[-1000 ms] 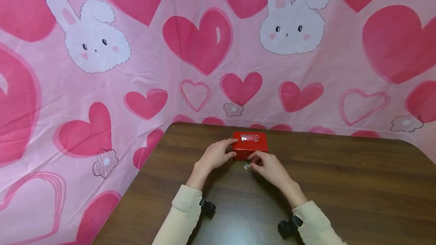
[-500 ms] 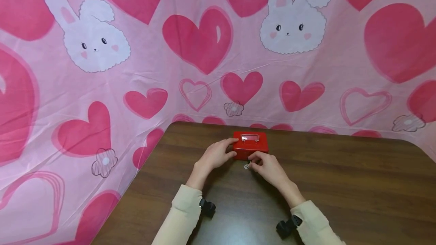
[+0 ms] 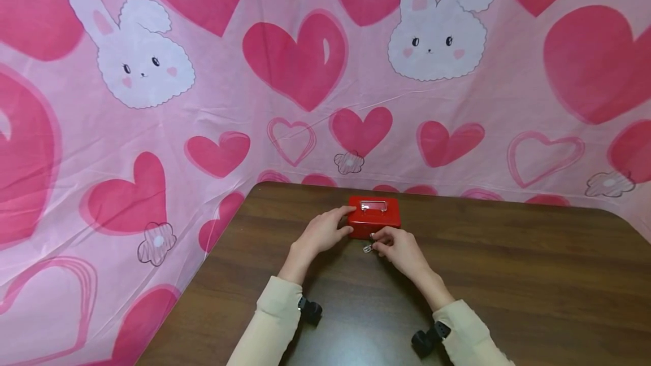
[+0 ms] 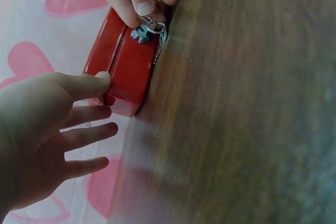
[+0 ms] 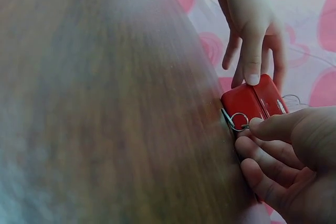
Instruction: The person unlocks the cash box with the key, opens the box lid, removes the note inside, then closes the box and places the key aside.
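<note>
A small red cash box [image 3: 373,220] with a wire handle [image 3: 373,206] on its lid stands closed near the table's far edge. My left hand [image 3: 320,233] steadies its left side; in the left wrist view the thumb [image 4: 100,81] touches the box and the other fingers are spread, fairly straight. At the box's front, my right hand [image 3: 407,250] pinches a key between thumb and forefinger, by the silver lock [image 4: 140,34]. The key itself is mostly covered by the fingertips. From it hangs a key ring [image 5: 240,121] with another metal piece [image 5: 227,118], perhaps a second key.
The brown wood-grain table [image 3: 508,275] extends widely to the right and toward me. A pink cloth [image 3: 356,83] with hearts and rabbits hangs behind it and at the left. Each wrist wears a black camera [image 3: 310,310].
The ring and its hanging piece have shifted slightly under the right fingers, and the right wrist has moved a little to the left. The left hand and the cash box stay put.
</note>
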The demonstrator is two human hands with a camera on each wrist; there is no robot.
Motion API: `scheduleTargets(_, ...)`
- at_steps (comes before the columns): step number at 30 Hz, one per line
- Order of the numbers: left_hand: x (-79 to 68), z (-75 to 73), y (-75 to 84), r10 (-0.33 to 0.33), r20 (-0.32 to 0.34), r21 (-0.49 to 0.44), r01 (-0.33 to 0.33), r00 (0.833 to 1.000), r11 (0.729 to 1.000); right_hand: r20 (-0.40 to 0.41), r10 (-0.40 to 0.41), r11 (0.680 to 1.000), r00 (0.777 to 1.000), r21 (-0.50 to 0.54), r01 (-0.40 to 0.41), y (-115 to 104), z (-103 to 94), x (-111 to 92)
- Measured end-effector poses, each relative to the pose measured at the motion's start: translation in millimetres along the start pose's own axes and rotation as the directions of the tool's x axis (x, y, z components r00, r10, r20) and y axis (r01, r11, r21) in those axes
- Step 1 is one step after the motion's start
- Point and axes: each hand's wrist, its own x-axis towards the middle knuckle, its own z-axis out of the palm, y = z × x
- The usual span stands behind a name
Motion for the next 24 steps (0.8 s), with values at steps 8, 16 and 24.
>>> scheduleTargets(8,0.5,1.3,-0.9,0.012,-0.012,0.007,-0.012,1.0,1.0,-0.011,0.051,0.999,0.999,0.011,-0.051,-1.7,-0.3,-1.0)
scheduleTargets(16,0.9,3.4,-2.2,0.014,-0.005,0.003,-0.014,1.0,1.0,-0.022,0.068,0.998,0.997,-0.008,-0.068,-0.3,0.1,-1.9)
scheduleTargets(24,1.0,2.1,-1.0,0.011,-0.011,-0.016,-0.011,1.0,1.0,-0.024,0.058,0.997,0.998,-0.043,-0.059,-0.8,-1.3,0.1)
